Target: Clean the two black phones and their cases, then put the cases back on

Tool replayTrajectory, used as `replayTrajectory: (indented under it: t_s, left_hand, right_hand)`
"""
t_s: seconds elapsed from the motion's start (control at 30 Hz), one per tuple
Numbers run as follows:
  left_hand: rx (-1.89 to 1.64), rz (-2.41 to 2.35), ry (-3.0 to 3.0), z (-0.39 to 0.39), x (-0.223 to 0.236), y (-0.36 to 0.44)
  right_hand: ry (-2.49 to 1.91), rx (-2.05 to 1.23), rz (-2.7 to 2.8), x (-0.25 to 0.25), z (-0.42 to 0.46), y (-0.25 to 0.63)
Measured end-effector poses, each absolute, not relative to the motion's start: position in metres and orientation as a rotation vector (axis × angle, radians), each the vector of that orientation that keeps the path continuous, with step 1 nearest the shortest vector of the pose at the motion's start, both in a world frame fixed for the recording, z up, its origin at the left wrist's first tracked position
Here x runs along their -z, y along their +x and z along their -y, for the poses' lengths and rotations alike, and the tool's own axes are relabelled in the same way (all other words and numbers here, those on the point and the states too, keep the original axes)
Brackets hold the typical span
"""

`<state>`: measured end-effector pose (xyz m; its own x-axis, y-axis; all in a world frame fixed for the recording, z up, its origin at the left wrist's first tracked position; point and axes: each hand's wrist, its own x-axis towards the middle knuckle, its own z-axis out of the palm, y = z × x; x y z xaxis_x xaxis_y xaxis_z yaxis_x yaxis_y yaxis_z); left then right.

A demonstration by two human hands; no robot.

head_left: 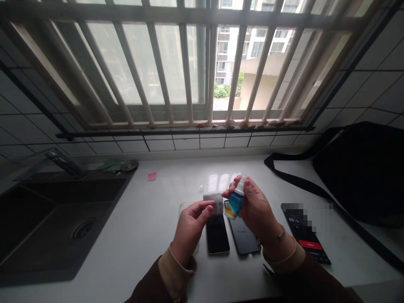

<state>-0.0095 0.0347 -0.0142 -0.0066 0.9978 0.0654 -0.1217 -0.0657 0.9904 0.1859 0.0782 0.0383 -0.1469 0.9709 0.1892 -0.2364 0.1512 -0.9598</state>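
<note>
My left hand (193, 223) pinches a small thin greyish-white cloth (217, 203) between thumb and fingertips. In my right hand (256, 206) is a small white spray bottle (235, 203) with a blue and yellow label, tilted, its top pointing up and away from me. Below the cloth, a phone with a black screen (217, 237) lies on the counter. A second dark phone (246, 240) lies to its right, partly covered by my right hand and the bottle. Behind my left hand shows the edge of a clear case (186, 205), mostly hidden.
On the right lies a phone with a lit timer screen (304, 237), near a black bag (360, 172) and its strap. A sink (66, 219) with a faucet (65, 162) takes up the left. A pink note (152, 176) lies on the white counter (126, 248). A barred window stands behind.
</note>
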Motion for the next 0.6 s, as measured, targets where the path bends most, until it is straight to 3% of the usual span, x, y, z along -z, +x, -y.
replayTrajectory:
  t_s: [0.37,0.5,0.6]
  left_hand:
    - [-1.436,-0.878,0.491,-0.046,0.015,-0.006]
    - [-1.427,-0.838,0.505,-0.044,0.015,-0.005]
    - [-1.457,-0.858,0.509,-0.044,0.013,-0.004]
  right_hand:
    - [-0.755,-1.805,0.671,-0.018,-0.1,0.188]
    - [-0.768,-1.765,0.791,-0.015,-0.091,0.188]
    - [-0.914,-1.522,1.169,-0.003,-0.084,0.186]
